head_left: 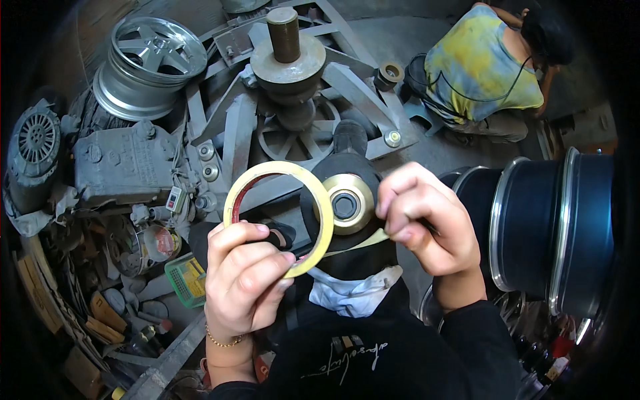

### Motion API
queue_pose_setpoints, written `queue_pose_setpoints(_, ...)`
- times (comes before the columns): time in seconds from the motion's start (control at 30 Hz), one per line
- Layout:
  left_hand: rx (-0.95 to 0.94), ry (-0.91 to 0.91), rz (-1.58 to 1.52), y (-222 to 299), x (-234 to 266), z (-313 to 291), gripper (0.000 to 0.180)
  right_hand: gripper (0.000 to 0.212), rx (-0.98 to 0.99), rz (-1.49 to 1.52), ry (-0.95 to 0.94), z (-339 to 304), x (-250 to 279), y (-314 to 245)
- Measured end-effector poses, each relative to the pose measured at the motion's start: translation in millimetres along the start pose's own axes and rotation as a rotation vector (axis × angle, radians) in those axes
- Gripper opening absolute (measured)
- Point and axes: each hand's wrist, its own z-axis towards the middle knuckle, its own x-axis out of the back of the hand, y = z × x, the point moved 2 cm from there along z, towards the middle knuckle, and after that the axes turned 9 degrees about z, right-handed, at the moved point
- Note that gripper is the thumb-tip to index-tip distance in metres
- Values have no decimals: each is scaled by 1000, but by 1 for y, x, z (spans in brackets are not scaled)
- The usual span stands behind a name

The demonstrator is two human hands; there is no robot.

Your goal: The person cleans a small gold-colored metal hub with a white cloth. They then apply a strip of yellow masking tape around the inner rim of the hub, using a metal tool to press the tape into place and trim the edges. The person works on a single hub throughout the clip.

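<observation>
My left hand grips a roll of pale yellow masking tape by its lower left rim, with fingers reaching inside the ring. From the roll's lower edge a twisted strip of tape stretches to the right. My right hand pinches the free end of that strip between thumb and fingers. Behind the strip, between my hands, is a brass-coloured round part with a dark hex-shaped centre. A crumpled white cloth lies against my lap just below.
A dusty machine frame with a vertical shaft stands ahead. Silver wheel rims and a motor are at left, above a green basket and clutter. Dark blue wheel rims stand close at right. Another person crouches at far right.
</observation>
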Motion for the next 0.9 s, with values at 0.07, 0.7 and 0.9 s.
queue_pose_setpoints(0.07, 29, 17, 16, -2, 0, 0, 28, 18, -43, -56, 63, -6, -7, -5)
queue_pose_setpoints(0.7, 61, 102, -8, -5, -10, 3, 35, 15, -41, -125, -17, -12, -12, -24)
queue_pose_setpoints(0.9, 49, 85, -44, -3, -8, 4, 34, 12, -65, -122, 40, -9, -7, -13)
